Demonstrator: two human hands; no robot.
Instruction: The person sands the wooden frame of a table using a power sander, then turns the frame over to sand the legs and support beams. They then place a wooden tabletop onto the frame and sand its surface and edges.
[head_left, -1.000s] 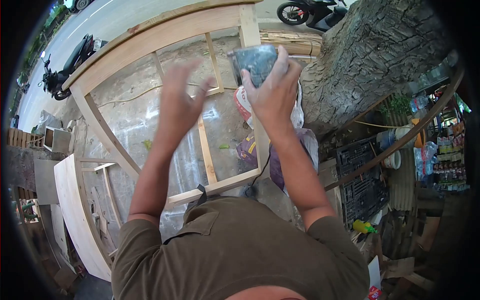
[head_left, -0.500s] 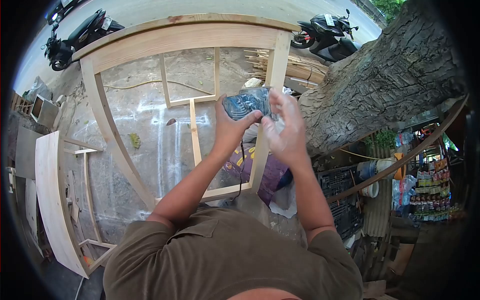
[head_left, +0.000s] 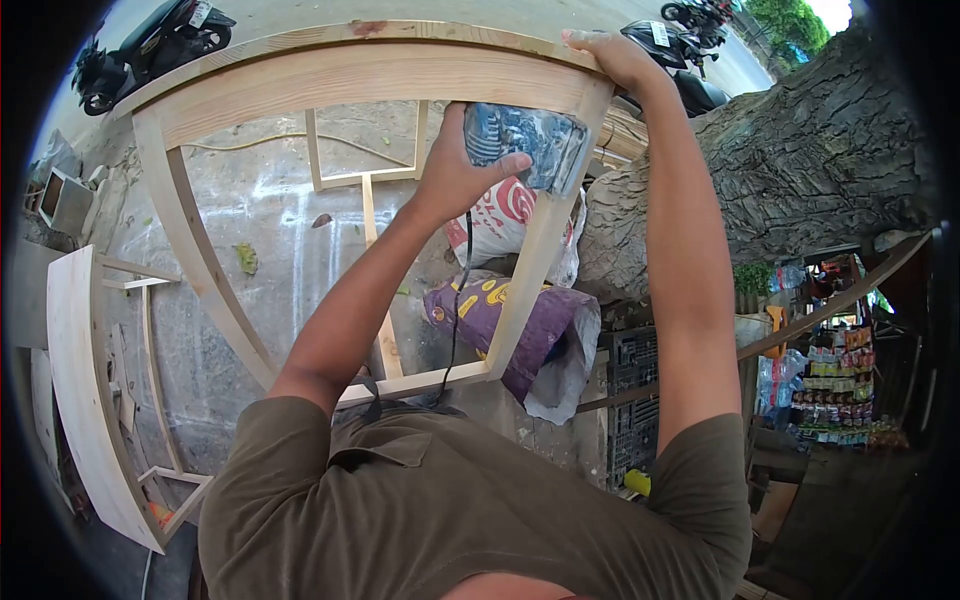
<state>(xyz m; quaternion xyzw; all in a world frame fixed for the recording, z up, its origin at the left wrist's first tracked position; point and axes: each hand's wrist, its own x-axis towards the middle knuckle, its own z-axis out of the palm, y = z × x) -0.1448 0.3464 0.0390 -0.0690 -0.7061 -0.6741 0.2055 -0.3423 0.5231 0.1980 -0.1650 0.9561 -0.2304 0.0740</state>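
Note:
A dusty blue electric sander point(head_left: 525, 145) is in my left hand point(head_left: 450, 175), whose fingers wrap its left side with the thumb across its body. It sits at the upper part of the right leg of a pale wooden table frame point(head_left: 370, 78), just below the top rail; its underside is hidden. A black cord point(head_left: 462, 290) hangs down from it. Over at the frame's far right corner, my right hand point(head_left: 618, 58) is closed on the wooden edge, fingers partly hidden.
A second wooden frame point(head_left: 95, 390) stands at the left. Purple and white sacks point(head_left: 490, 310) lie beyond the right leg. A thick tree trunk point(head_left: 790, 160) leans in from the right. Motorbikes point(head_left: 165, 40) stand on the far side, and hanging packets point(head_left: 850, 385) at the right.
My right hand has left the sander's side and moved up to grip the frame's far right corner. My left hand has carried the sander up and right, against the leg's upper part.

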